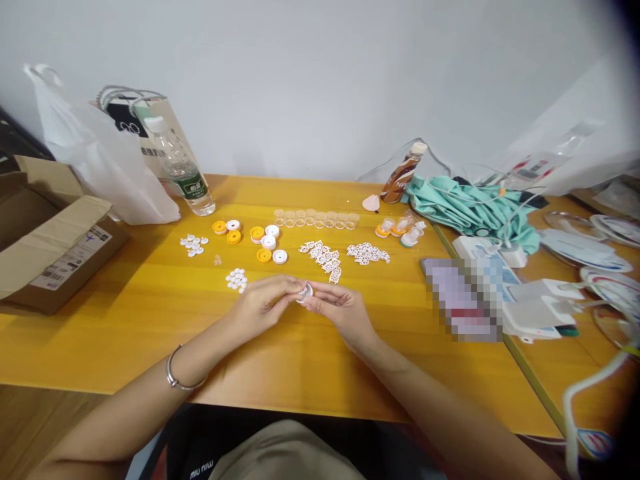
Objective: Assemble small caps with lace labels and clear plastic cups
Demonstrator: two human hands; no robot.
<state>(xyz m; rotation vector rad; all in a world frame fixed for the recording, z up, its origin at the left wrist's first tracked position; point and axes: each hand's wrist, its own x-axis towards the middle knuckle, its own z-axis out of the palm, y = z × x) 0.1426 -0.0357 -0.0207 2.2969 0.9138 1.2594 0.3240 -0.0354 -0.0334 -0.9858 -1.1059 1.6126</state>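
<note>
Left hand [263, 303] and right hand [337, 308] meeting fingertip to fingertip over yellow wooden table [150, 333], both pinching small round clear plastic cap [305, 291] between them. Just beyond: cluster of tiny white plastic discs [237, 279], heap of white lattice-shaped pieces [323, 257], orange and white round lids [265, 241], row of clear cups [316, 218]. Far left: open cardboard box [50, 233], clear water bottle [181, 167].
</note>
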